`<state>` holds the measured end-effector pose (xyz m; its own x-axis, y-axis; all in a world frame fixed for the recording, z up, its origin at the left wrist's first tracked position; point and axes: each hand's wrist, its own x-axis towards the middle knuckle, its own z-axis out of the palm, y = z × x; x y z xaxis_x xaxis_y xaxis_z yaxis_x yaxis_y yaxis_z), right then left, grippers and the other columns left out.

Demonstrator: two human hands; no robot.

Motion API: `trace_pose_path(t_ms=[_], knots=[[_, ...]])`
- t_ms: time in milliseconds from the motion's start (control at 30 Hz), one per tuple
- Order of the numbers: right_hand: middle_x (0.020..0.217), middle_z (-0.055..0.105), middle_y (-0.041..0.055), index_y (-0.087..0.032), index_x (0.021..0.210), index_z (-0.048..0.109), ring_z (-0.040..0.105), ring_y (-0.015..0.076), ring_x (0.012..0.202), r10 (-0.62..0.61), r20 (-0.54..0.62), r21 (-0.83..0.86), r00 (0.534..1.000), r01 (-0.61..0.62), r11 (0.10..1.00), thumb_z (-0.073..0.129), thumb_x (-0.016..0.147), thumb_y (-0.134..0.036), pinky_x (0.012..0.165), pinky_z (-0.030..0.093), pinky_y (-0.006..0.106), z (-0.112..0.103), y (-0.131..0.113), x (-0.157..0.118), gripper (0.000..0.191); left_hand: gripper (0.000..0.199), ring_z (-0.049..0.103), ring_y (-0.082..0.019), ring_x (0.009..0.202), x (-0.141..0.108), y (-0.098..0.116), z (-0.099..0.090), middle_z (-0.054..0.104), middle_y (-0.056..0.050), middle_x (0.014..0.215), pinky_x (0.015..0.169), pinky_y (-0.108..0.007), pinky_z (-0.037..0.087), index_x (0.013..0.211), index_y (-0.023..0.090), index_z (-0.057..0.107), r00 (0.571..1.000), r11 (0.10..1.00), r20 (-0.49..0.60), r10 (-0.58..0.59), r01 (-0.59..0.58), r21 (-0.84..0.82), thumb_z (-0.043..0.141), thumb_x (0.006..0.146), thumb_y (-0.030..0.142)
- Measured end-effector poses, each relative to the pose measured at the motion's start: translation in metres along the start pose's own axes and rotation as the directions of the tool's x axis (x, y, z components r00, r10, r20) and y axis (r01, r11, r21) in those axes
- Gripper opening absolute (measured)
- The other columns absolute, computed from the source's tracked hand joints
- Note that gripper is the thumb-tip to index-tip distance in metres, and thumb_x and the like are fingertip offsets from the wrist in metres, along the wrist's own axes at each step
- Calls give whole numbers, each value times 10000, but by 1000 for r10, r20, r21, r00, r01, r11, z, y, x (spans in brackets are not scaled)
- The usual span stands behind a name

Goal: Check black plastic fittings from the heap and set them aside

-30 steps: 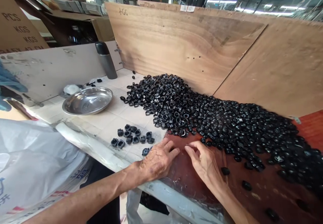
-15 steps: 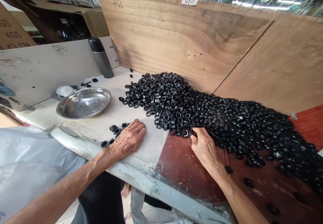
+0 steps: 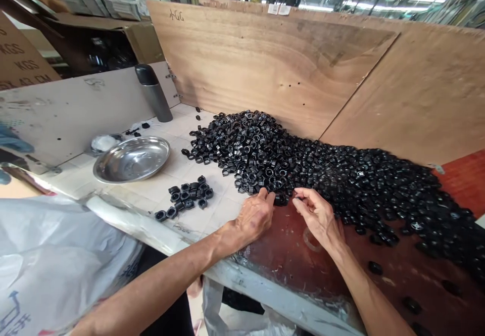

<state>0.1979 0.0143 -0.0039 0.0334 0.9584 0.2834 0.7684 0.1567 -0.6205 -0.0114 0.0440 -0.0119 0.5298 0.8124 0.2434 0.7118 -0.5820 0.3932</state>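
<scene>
My left hand (image 3: pixel 257 216) is at the near edge of a pile of black plastic rings (image 3: pixel 246 144). Its fingers are curled, closed on a black ring (image 3: pixel 281 200) at the fingertips. Just to the right, my right hand (image 3: pixel 318 217) pinches a small dark part between thumb and forefinger; its shape is mostly hidden. The fingertips of both hands are close together, over the seam between the pale and the reddish-brown surface. Beside the right hand lies a pile of flatter black pieces (image 3: pixel 379 184). A small cluster of black fittings (image 3: pixel 191 193) sits left of my left hand.
A shallow metal bowl (image 3: pixel 132 160) stands at the left, with a dark grey flask (image 3: pixel 158 96) behind it. A tall plywood board (image 3: pixel 246 58) walls off the back. Loose black pieces (image 3: pixel 375 268) lie on the reddish-brown board (image 3: pixel 288 255) near the front edge.
My left hand has moved right, from the small cluster to the pile's edge beside my right hand, uncovering the cluster. My right hand has shifted slightly right and stays pinched.
</scene>
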Motion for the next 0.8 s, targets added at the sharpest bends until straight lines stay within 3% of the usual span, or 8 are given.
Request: trace_pose_path(t_ms=[167,367,467,567,700,800], knots=[[1068,691,83,-220,1067,714,663,230,980,-140,186,57,973,131,990,583,940,-306,894,523,355,3,-11,-1,202,177,664,-227,831,6,-6,9,650,-110,986,729,-334,553,1069,160,620,1000,1000,-17,-20,19,-13,464,988,185],[945,695,63,-206,976,716,647,216,828,4,194,7,981,-5,1000,627,893,-304,793,505,358,4,-2,0,156,198,658,-230,854,3,-5,8,599,-111,1093,713,-350,573,1088,194,663,999,1000,-28,-19,18,-23,512,980,264],[889,704,41,-212,915,716,641,203,783,77,208,9,975,-80,997,649,868,-358,744,500,339,-1,3,1,167,296,663,-224,991,-3,-9,5,613,-87,1131,854,-354,583,1246,225,617,997,986,-16,70,-72,-151,500,977,186],[834,704,28,-213,919,723,643,192,736,131,228,30,965,-142,989,653,850,-389,695,507,318,-7,1,2,201,422,654,-221,1067,-8,-10,0,610,-76,1188,936,-361,570,1323,236,548,995,943,18,93,-83,-323,598,913,149],[964,716,49,-216,972,743,671,191,829,114,286,159,951,-165,973,640,837,-357,745,529,310,-14,-7,3,221,515,645,-219,1102,-8,-9,-6,613,-62,1223,978,-372,552,1289,247,564,996,899,51,78,-48,-436,615,823,34],[991,726,56,-211,1057,712,686,199,867,151,316,229,937,-230,946,653,824,-339,780,545,321,-13,-10,1,272,477,640,-222,1128,-6,-9,-7,644,-60,1199,1013,-386,533,1243,236,603,997,882,63,38,-4,-471,581,828,2]])
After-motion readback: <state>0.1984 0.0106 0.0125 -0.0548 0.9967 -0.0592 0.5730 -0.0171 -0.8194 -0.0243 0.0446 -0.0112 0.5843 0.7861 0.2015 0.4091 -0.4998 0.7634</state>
